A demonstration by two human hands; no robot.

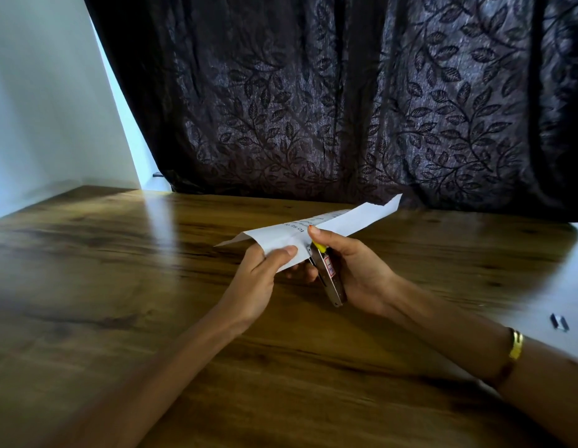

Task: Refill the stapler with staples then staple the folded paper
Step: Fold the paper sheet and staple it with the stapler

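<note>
- The left hand [265, 270] pinches the near end of the folded paper [316, 231], thumb on top and fingers curled beneath, holding it clear above the wooden table [152, 286]
- The right hand [355, 273] is wrapped round the small metal stapler [329, 279], thumb pressed on its upper arm; the stapler's mouth sits over the paper's near long edge, just beside the left thumb
- Judged from this, the refill looks done and the stapling squeeze is the step in hand
- To do it well: keep all folded layers flush inside the mouth, push the edge far enough in that the staple bites every layer, then press thumb against fingers in one firm, square stroke so the legs clinch instead of buckling
- The left thumb is very near the stapler's nose; sliding it a little away would be safer
- With no table support, the paper may bend under the squeeze, so a taut hold matters
- The paper is thin, white, printed, creased into a long narrow strip, its far end angled up
- The stapler is dull steel with a yellow tip and a red-and-white label
- A short strip of spare staples [559, 322] lies on the table's pale, glossy right edge
</note>
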